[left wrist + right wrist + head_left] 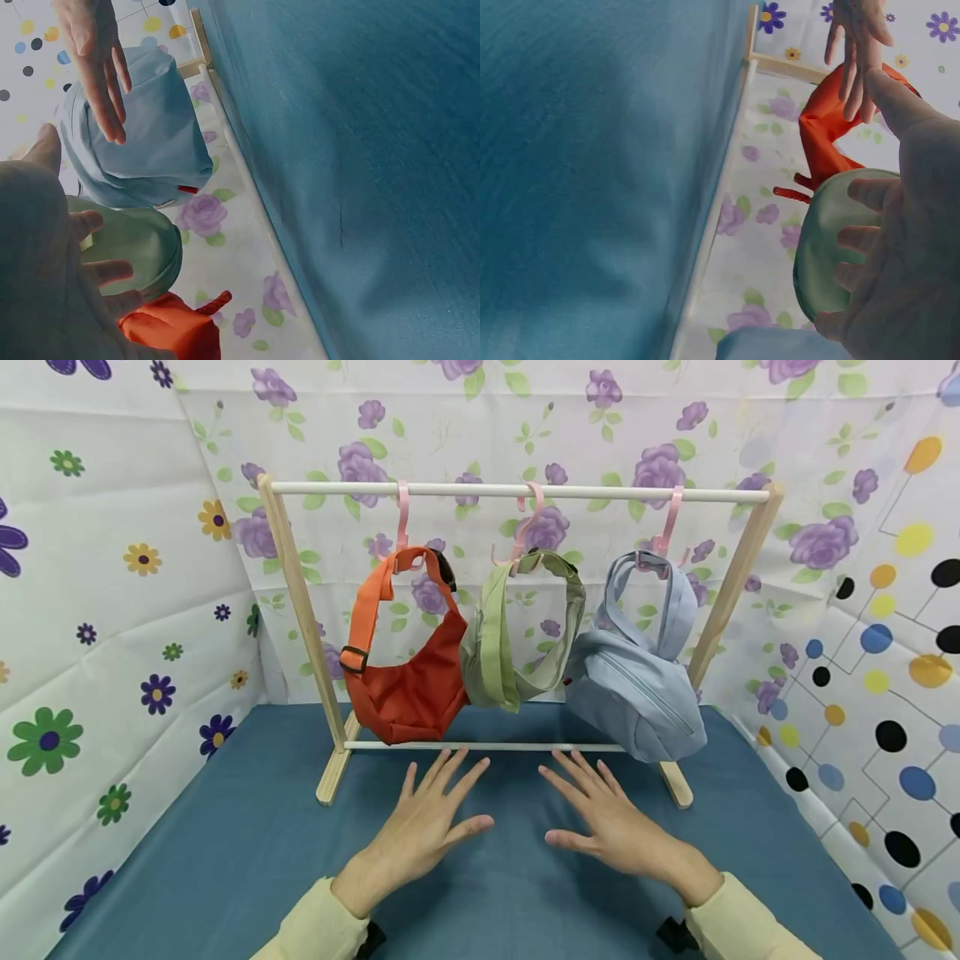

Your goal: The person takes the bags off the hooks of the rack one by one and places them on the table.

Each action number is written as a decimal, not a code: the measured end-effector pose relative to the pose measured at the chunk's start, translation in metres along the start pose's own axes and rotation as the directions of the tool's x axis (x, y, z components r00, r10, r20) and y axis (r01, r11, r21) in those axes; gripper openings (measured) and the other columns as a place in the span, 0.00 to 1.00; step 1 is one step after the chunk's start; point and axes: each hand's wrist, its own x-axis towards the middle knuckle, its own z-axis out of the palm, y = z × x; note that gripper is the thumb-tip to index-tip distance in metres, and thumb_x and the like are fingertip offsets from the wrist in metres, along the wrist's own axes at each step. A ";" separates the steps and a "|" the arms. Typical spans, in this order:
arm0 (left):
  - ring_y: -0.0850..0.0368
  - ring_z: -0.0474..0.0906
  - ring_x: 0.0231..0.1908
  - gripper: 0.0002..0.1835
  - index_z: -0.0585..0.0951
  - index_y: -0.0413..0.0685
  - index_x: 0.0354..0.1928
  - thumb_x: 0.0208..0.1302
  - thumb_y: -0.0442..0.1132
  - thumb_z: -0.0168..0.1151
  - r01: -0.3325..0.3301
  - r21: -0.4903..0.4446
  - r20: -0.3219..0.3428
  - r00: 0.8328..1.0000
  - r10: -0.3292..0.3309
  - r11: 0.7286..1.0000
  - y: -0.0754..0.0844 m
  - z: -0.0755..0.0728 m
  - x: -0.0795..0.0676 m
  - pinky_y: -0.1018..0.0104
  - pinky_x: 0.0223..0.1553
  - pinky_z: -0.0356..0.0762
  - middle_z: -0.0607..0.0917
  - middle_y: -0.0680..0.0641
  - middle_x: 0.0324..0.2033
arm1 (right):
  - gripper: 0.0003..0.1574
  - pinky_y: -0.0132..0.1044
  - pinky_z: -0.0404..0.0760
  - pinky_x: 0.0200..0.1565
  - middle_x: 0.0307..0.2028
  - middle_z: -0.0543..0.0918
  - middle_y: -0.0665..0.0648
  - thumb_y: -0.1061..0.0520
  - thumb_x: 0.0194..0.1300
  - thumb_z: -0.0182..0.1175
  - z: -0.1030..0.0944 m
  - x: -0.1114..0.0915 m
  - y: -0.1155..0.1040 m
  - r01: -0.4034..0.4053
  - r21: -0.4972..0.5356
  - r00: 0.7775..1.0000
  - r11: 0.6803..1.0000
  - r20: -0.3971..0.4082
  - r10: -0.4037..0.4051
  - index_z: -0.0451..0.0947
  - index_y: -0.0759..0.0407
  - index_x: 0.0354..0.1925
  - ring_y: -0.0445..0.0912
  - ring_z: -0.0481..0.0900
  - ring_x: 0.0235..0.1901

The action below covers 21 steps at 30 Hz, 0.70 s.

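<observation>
Hands: your left hand [420, 829] and right hand [624, 837] held nothing, fingers [468, 783] spread | Bags: orange bag [408, 697], green bag [492, 652], blue bag [637, 693] hung from pink hooks [402, 518] on the rack [300, 600] | Handling: steadying the hook while supporting the bag's underside seemed advisable

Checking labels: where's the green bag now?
In the head view, the green bag hangs from the middle pink hook, between the orange bag on the left and the blue bag on the right.
</observation>
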 end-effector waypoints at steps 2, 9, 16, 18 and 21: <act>0.46 0.40 0.82 0.43 0.53 0.67 0.84 0.73 0.74 0.44 -0.006 -0.003 -0.016 1.000 0.006 1.000 0.000 -0.001 0.001 0.26 0.73 0.40 0.49 0.50 0.83 | 0.55 0.67 0.36 0.75 0.84 0.37 0.47 0.27 0.70 0.58 -0.004 0.001 -0.001 0.005 0.008 1.000 1.000 -0.011 -0.005 0.45 0.36 0.84 0.54 0.33 0.82; 0.47 0.41 0.82 0.42 0.54 0.68 0.84 0.74 0.71 0.47 -0.026 -0.029 -0.058 0.998 0.024 0.999 0.005 -0.008 0.006 0.28 0.74 0.42 0.48 0.50 0.83 | 0.56 0.67 0.35 0.75 0.84 0.37 0.48 0.32 0.71 0.61 -0.017 0.003 -0.001 0.004 0.022 0.998 1.000 -0.055 -0.002 0.44 0.37 0.84 0.57 0.34 0.82; 0.46 0.43 0.82 0.39 0.54 0.67 0.83 0.76 0.68 0.49 -0.067 -0.075 -0.106 0.993 0.059 0.995 0.011 -0.012 0.015 0.29 0.74 0.44 0.50 0.49 0.83 | 0.55 0.67 0.35 0.75 0.84 0.39 0.51 0.33 0.72 0.61 -0.032 0.003 0.002 0.021 0.036 0.994 0.999 -0.107 -0.017 0.45 0.40 0.84 0.60 0.35 0.82; 0.45 0.45 0.81 0.39 0.55 0.67 0.83 0.77 0.68 0.49 -0.081 -0.086 -0.123 0.990 0.070 0.993 0.013 -0.012 0.017 0.29 0.74 0.45 0.51 0.48 0.82 | 0.55 0.67 0.36 0.75 0.84 0.39 0.52 0.34 0.73 0.61 -0.036 0.004 0.002 0.029 0.031 0.992 0.999 -0.122 -0.025 0.45 0.41 0.84 0.60 0.35 0.82; 0.45 0.46 0.81 0.39 0.56 0.66 0.83 0.77 0.68 0.49 -0.094 -0.100 -0.145 0.986 0.079 0.990 0.016 -0.012 0.021 0.30 0.74 0.46 0.53 0.48 0.82 | 0.55 0.67 0.36 0.75 0.84 0.39 0.52 0.35 0.73 0.62 -0.043 0.005 0.001 0.030 0.025 0.990 0.999 -0.137 -0.027 0.45 0.41 0.85 0.60 0.34 0.82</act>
